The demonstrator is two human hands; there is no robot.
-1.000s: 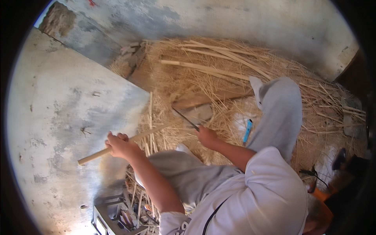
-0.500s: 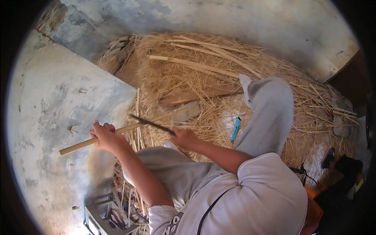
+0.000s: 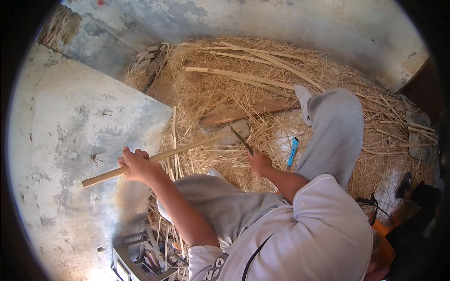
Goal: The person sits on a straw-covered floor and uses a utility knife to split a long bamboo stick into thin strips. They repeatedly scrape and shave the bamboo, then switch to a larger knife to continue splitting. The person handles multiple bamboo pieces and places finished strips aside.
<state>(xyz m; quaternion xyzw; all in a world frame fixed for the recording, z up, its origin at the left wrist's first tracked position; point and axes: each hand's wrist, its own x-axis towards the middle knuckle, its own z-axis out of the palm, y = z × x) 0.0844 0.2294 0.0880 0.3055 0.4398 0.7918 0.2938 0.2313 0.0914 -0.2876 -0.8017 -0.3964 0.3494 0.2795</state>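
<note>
The right hand hides the rear of the dark blade. Toward seven o'clock, the lower edge crops a grey crate; its contents are too small to tell.

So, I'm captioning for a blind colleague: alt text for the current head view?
Left hand grips a long pale strip; right hand holds a dark blade near its far end. Loose shavings and a blue tool lie nearby.

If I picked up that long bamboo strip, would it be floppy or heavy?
Probably fairly stiff: the bamboo strip looks straight on both sides of the left hand. It's likely light, since it's so thin for its length. And it probably wouldn't roll much, because its sides look flat.
</note>
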